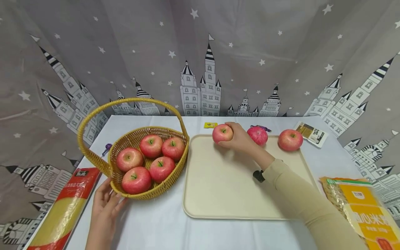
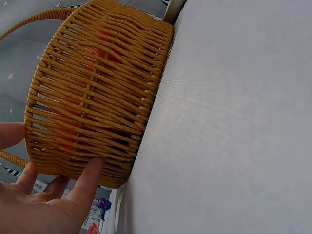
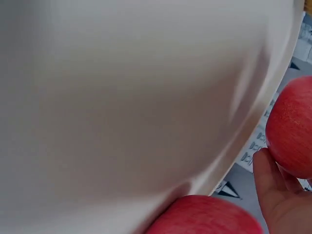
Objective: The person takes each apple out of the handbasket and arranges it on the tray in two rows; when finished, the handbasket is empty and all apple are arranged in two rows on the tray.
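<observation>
My right hand [image 1: 236, 137] grips a red apple [image 1: 223, 133] over the back left of a cream tray [image 1: 231, 187]; in the right wrist view the held apple [image 3: 295, 129] is at the right edge. Two other apples are at the tray's back: a mottled pink one [image 1: 257, 135] just beyond my right hand, and a larger one [image 1: 290, 140] at the back right corner. My left hand [image 1: 104, 211] rests against the near left side of a yellow wicker basket [image 1: 159, 192], with fingers [image 2: 90, 180] touching the weave. Several red apples [image 1: 136, 180] lie in the basket.
A red and yellow long packet [image 1: 67, 208] lies left of the basket, near a purple-wrapped lollipop [image 1: 107, 148]. Behind the tray are a small yellow packet [image 1: 210, 125] and a white-and-brown pouch [image 1: 311, 134]. An orange snack bag [image 1: 364, 208] is at right, and a grey castle-print curtain [image 1: 250, 45] hangs behind.
</observation>
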### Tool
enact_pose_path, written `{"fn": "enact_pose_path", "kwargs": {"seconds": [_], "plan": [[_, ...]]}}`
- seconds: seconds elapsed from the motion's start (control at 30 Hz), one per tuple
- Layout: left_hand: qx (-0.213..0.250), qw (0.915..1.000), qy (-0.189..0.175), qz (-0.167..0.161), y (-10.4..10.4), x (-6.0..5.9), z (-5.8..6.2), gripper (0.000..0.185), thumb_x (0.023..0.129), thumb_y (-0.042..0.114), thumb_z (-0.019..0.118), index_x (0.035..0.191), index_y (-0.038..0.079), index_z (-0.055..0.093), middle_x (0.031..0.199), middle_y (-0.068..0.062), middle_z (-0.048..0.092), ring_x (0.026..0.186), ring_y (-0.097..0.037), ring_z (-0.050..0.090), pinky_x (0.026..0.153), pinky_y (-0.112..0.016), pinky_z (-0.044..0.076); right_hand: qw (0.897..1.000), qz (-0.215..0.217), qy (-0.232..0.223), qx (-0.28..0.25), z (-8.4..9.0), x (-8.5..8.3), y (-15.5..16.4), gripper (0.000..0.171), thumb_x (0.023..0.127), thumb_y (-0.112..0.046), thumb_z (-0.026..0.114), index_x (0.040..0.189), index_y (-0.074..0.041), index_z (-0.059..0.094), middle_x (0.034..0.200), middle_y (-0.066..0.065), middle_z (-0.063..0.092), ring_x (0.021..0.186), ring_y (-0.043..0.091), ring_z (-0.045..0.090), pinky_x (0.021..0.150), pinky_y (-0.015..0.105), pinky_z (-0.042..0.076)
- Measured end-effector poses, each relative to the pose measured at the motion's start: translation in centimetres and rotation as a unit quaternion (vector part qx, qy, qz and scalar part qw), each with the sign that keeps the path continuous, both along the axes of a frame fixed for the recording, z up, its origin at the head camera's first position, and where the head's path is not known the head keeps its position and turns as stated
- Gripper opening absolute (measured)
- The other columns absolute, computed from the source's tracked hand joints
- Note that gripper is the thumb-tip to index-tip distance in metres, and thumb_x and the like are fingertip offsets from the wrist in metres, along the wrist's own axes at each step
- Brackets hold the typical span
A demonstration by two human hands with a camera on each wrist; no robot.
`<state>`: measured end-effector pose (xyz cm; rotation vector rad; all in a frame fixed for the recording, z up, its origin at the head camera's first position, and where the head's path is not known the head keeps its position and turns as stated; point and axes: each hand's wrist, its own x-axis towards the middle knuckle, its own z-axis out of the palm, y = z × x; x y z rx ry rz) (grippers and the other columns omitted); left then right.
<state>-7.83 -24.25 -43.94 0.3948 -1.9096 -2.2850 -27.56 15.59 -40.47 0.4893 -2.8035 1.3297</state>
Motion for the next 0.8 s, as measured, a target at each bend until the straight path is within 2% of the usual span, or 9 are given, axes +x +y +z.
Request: {"fn": "enact_pose_path", "kwargs": {"seconds": [0.1,0.23,0.4,0.6,0.7,0.8], "plan": [[0.000,1.0000,-0.005,-0.004,0.0,0.0,0.0,0.060,0.101,0.014,0.050,0.151,0.019,0.019,0.153,-0.007,0.020,0.137,-0.019,0.027,0.085,-0.018,0.051,1.000,-0.004,-0.019,0.007,-0.9,-0.5,1.0,0.081,0.075,-0.029,0.083,0.138,0.001,0.042,0.126,0.012,0.052,0.114,0.025,0.049,0.096,0.040,0.047],[-0.001,1.0000,-0.009,-0.001,0.2,0.0,0.2,0.060,0.100,0.015,0.051,0.151,0.020,0.019,0.153,-0.007,0.019,0.137,-0.020,0.026,0.085,-0.017,0.051,1.000,-0.010,-0.021,0.016,-1.3,-0.5,1.7,0.081,0.075,-0.029,0.082,0.138,0.003,0.042,0.127,0.014,0.051,0.117,0.027,0.048,0.100,0.042,0.044],[-0.002,1.0000,-0.008,-0.005,0.2,0.0,0.3,0.060,0.101,0.015,0.050,0.151,0.019,0.018,0.154,-0.008,0.017,0.138,-0.021,0.026,0.086,-0.017,0.051,0.998,-0.017,-0.026,0.046,-2.1,-0.3,2.6,0.084,0.077,-0.031,0.081,0.140,0.003,0.039,0.133,0.018,0.047,0.122,0.030,0.044,0.103,0.045,0.041],[-0.001,1.0000,-0.002,-0.002,0.1,0.0,0.2,0.060,0.100,0.014,0.051,0.151,0.020,0.019,0.154,-0.008,0.019,0.137,-0.021,0.027,0.085,-0.018,0.051,0.997,-0.033,-0.040,0.052,-2.3,-0.4,2.5,0.090,0.079,-0.037,0.079,0.146,0.000,0.033,0.141,0.019,0.042,0.129,0.032,0.040,0.107,0.048,0.037],[-0.001,1.0000,-0.007,0.003,0.1,0.0,0.3,0.061,0.100,0.014,0.052,0.152,0.021,0.020,0.155,-0.008,0.019,0.139,-0.022,0.026,0.085,-0.018,0.051,0.997,-0.046,-0.012,0.067,-2.0,-0.2,1.8,0.089,0.079,-0.040,0.078,0.147,-0.004,0.033,0.146,0.017,0.037,0.133,0.033,0.034,0.108,0.050,0.034],[0.000,0.9998,-0.019,0.005,0.1,-0.1,0.4,0.061,0.100,0.016,0.053,0.151,0.022,0.020,0.155,-0.007,0.018,0.140,-0.021,0.025,0.084,-0.017,0.051,0.995,-0.041,0.056,0.071,-1.0,0.8,0.2,0.083,0.081,-0.038,0.076,0.146,-0.007,0.036,0.148,0.016,0.035,0.136,0.033,0.030,0.110,0.052,0.031]]}}
